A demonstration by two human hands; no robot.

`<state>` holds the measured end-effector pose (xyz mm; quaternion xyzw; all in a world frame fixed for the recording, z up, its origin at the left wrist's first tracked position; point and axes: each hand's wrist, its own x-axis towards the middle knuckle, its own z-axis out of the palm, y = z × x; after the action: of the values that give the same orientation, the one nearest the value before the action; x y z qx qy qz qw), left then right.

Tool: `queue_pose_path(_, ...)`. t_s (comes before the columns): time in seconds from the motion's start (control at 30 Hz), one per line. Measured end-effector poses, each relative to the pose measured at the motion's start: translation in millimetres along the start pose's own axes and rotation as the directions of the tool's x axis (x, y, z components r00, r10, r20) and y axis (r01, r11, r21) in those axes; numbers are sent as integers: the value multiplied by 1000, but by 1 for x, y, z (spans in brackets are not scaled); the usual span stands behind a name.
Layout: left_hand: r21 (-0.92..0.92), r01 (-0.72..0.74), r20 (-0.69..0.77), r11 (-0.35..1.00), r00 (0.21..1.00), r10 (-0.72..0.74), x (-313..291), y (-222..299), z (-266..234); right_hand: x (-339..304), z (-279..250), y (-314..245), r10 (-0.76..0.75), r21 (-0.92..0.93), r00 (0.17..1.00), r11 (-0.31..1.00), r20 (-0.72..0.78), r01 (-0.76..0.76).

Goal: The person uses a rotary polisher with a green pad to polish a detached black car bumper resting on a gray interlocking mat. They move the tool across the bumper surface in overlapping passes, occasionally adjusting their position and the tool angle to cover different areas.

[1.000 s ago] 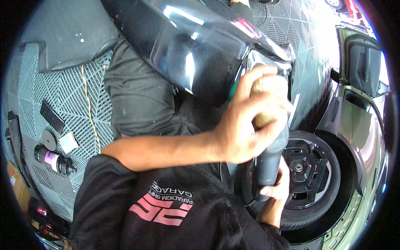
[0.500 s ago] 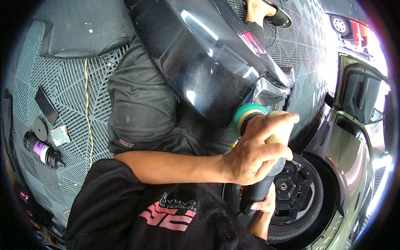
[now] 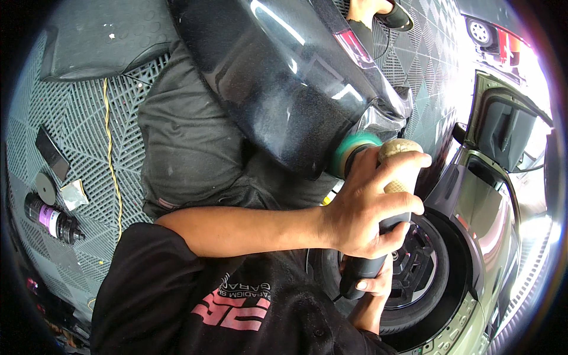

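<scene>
A polisher (image 3: pixel 362 275) with a green foam pad (image 3: pixel 348 149) is held in both hands. My left hand (image 3: pixel 376 207) reaches across my body and wraps over its head, where the casing is tan and worn. Lower down, my right hand (image 3: pixel 378 283) grips the dark rear handle; its fingers are partly hidden behind it. The pad's edge meets the lower right end of a glossy black car bumper (image 3: pixel 254 89), which lies across my lap. A hazy patch and bright light reflections show on the bumper. A red reflector (image 3: pixel 353 47) sits along its far edge.
On the grid floor at left lie a purple-labelled bottle (image 3: pixel 52 220), a grey disc (image 3: pixel 45 188), a small packet (image 3: pixel 75 195) and a dark flat block (image 3: pixel 52 152). A yellow cord (image 3: pixel 110 154) runs nearby. A green car (image 3: pixel 503 236) with a wheel (image 3: pixel 414 266) stands right. Another person's foot (image 3: pixel 370 9) shows at top.
The view has shifted slightly, so the floor items and bumper sit farther left. The polisher's head has turned a little, and the pad stays at the bumper's end. Both hands keep their grip.
</scene>
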<state>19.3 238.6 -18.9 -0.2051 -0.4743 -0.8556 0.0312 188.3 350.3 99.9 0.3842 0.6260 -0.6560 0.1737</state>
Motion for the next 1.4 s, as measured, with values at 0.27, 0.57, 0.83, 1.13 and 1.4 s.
queue_pose_path(0.27,5,32,-8,999,999,-32,1,-2,-3,-1,0,-1,13,-23,1000,1000,11,-13)
queue_pose_path(0.57,-58,61,34,996,998,-59,-26,20,-1,-33,-6,23,52,-65,998,996,-46,-55)
queue_pose_path(0.83,-22,62,33,998,998,-61,-16,15,-2,-28,-6,17,71,-32,996,997,-47,-73)
queue_pose_path(1.13,-8,45,5,999,999,-45,5,1,1,-8,-15,13,-61,-126,998,990,-23,58)
queue_pose_path(1.4,14,26,-19,1000,999,-26,23,-13,1,14,3,-15,-42,-31,998,999,-37,41)
